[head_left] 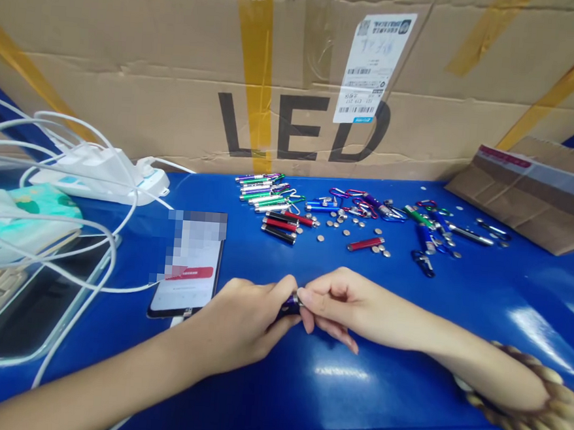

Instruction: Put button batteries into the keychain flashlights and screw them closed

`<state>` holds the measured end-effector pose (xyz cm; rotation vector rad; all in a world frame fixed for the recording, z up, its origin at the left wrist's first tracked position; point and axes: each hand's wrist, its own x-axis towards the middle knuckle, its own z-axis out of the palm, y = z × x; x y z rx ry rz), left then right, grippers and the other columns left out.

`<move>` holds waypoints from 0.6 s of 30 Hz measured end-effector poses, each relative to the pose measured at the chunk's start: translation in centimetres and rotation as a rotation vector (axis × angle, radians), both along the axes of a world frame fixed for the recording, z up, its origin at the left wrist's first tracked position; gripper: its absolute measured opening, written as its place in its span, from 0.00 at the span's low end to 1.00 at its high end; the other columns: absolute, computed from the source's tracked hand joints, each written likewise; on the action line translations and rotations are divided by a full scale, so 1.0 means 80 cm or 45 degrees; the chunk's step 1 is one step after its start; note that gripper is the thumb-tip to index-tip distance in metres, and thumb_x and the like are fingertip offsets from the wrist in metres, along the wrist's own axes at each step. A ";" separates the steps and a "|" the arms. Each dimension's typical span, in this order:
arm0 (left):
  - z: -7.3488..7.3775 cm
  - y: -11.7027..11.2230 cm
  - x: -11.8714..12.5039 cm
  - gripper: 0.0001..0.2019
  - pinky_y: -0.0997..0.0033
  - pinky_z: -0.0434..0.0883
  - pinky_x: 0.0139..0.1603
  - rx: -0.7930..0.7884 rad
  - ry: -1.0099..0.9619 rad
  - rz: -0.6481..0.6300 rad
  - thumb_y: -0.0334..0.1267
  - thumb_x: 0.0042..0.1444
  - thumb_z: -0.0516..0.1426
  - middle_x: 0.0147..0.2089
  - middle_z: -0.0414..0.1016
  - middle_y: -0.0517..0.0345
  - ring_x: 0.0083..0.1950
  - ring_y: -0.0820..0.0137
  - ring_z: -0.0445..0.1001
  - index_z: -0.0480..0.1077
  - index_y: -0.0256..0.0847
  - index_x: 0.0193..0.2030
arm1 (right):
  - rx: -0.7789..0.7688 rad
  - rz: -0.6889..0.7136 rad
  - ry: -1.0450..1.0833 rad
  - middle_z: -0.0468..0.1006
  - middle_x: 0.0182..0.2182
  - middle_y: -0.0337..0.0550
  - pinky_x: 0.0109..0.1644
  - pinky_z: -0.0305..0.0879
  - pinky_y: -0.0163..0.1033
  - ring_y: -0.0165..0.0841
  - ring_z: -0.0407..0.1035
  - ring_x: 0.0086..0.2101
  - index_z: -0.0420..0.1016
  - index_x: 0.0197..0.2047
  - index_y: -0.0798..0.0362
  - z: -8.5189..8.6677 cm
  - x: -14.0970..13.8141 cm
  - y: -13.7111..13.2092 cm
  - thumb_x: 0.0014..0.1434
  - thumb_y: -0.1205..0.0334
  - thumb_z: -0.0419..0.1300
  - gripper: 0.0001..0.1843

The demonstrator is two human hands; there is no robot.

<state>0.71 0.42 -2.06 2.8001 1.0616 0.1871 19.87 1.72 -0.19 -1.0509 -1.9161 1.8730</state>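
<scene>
My left hand [247,320] is closed around a small dark purple keychain flashlight [290,304], low over the blue table [403,380]. My right hand [340,300] pinches the flashlight's metal end with thumb and fingers, touching the left hand. Most of the flashlight is hidden inside my fingers. Behind the hands lie several more mini flashlights [268,197] in green, purple, red and black, a lone red one [365,244], loose button cells [380,250] and carabiner clips [424,262].
A phone [189,280] on a white cable lies left of my hands. Further left are a white power strip [107,176], tangled cables and a tablet [30,302]. A big cardboard box marked LED [179,70] walls the back; a cardboard flap [529,192] lies at right.
</scene>
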 end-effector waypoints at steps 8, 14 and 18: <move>-0.008 -0.006 0.007 0.04 0.69 0.63 0.18 0.217 0.194 -0.015 0.30 0.55 0.51 0.21 0.74 0.60 0.19 0.63 0.74 0.61 0.39 0.29 | 0.507 -0.038 -0.279 0.62 0.15 0.32 0.21 0.50 0.27 0.20 0.54 0.17 0.71 0.23 0.59 -0.004 -0.014 -0.016 0.59 0.68 0.51 0.14; -0.016 -0.013 0.010 0.07 0.69 0.65 0.14 0.360 0.272 -0.048 0.22 0.49 0.50 0.19 0.74 0.56 0.16 0.61 0.73 0.63 0.37 0.30 | 0.213 -0.092 -0.263 0.58 0.12 0.30 0.16 0.50 0.25 0.20 0.53 0.14 0.67 0.22 0.58 -0.008 -0.019 -0.022 0.58 0.66 0.51 0.14; -0.019 -0.020 0.012 0.10 0.71 0.62 0.10 0.521 0.161 -0.084 0.19 0.45 0.47 0.14 0.70 0.59 0.10 0.63 0.68 0.62 0.38 0.26 | -0.474 -0.071 -0.075 0.56 0.10 0.28 0.09 0.53 0.24 0.20 0.53 0.09 0.65 0.21 0.57 -0.010 -0.018 -0.022 0.59 0.59 0.52 0.17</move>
